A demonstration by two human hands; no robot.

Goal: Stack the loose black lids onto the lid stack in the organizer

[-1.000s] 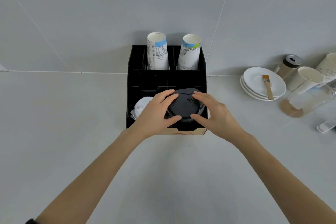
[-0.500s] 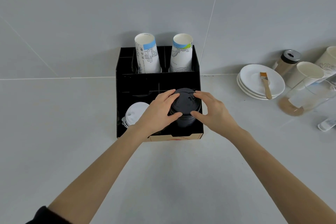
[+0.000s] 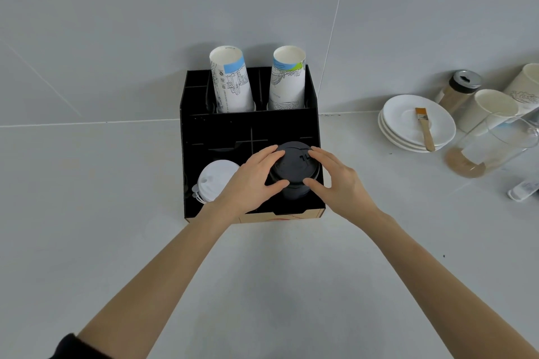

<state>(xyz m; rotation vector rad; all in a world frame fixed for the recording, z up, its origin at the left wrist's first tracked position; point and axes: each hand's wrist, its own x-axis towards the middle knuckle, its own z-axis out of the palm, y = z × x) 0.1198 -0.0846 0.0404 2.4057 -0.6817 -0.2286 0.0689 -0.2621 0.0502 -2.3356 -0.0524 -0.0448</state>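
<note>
A black organizer (image 3: pixel 248 125) stands against the wall on the counter. In its front right compartment rises a stack of black lids (image 3: pixel 294 167). My left hand (image 3: pixel 250 183) grips the stack's left side, thumb at the front and fingers on the top rim. My right hand (image 3: pixel 335 181) holds the right side the same way. Both hands touch the top lid. The lower part of the stack is hidden in the compartment.
White lids (image 3: pixel 215 178) sit in the front left compartment. Two printed paper cups (image 3: pixel 230 81) (image 3: pixel 287 81) stand in the back row. To the right are stacked white saucers (image 3: pixel 408 119) with a brush (image 3: pixel 424 128), a shaker jar (image 3: pixel 458 90), cups and a glass pitcher (image 3: pixel 493 146).
Both hands stay on the black lid stack. The fingers have shifted slightly lower around it, and the view has drifted a little.
</note>
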